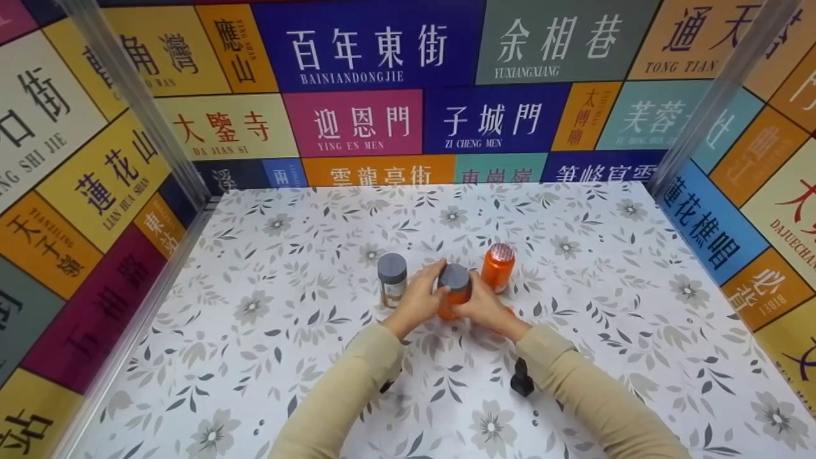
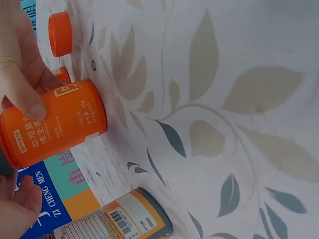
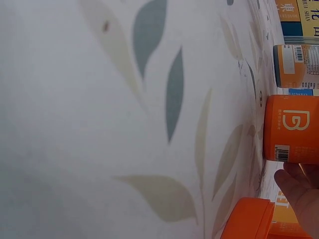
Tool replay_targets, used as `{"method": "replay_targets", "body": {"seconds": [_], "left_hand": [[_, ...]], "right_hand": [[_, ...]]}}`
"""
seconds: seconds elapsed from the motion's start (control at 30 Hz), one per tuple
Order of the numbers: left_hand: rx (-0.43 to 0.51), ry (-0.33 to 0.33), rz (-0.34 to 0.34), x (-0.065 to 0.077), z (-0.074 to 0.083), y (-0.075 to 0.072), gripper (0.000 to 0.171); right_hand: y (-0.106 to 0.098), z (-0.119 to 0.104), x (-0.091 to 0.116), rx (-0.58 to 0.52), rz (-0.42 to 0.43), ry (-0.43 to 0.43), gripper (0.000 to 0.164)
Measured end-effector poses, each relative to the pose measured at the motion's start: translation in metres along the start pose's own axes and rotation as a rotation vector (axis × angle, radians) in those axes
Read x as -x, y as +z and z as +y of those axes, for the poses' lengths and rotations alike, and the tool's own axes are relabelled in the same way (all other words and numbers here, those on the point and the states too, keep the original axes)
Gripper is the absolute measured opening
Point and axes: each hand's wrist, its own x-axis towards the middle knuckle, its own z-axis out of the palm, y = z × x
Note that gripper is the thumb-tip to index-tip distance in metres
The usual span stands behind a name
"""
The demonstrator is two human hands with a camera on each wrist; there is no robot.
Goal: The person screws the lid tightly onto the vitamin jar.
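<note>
An orange bottle [image 1: 451, 308] with a grey lid [image 1: 454, 276] stands upright on the table between both hands. My left hand [image 1: 417, 298] curls its fingers and thumb around the lid's left side; in the left wrist view only its fingertips [image 2: 31, 194] show, by the lid. With its thumb against the printed label, my right hand [image 1: 488, 308] grips the bottle's body from the right; the right wrist view shows this hand [image 3: 301, 194] beside the bottle [image 3: 291, 129]. Behind the right hand is an orange jar [image 1: 496, 271] with a silver foil top and no lid.
Left of the hands stands a grey-lidded jar [image 1: 392, 280] with a pale label. A loose orange lid [image 2: 60, 34] stands near the right wrist. Small black pieces [image 1: 521, 380] show below the sleeves. Sign-covered walls [image 1: 357, 121] border the flower-patterned table [image 1: 319, 255].
</note>
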Motion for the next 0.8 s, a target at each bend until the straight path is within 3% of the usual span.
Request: {"method": "replay_targets", "body": {"seconds": [0.13,0.27,0.37,0.43,0.8], "left_hand": [[0.026,-0.054,-0.033,0.0,0.001,0.002,0.062],[0.006,-0.114,0.067,-0.001,0.003,0.008,0.068],[-0.025,-0.118,0.158,-0.001,0.002,0.012,0.06],[-0.027,-0.112,0.183,-0.001,0.002,0.013,0.054],[0.002,-0.015,0.073,-0.001,0.0,0.005,0.049]], "right_hand": [[0.0,0.001,-0.001,0.01,-0.004,0.016,0.066],[-0.001,0.001,-0.001,0.004,-0.025,0.028,0.068],[-0.001,0.0,-0.001,-0.011,-0.037,0.039,0.068],[-0.001,0.0,0.0,-0.014,-0.038,0.04,0.068],[0.0,-0.001,0.0,0.021,0.008,0.002,0.064]]}}
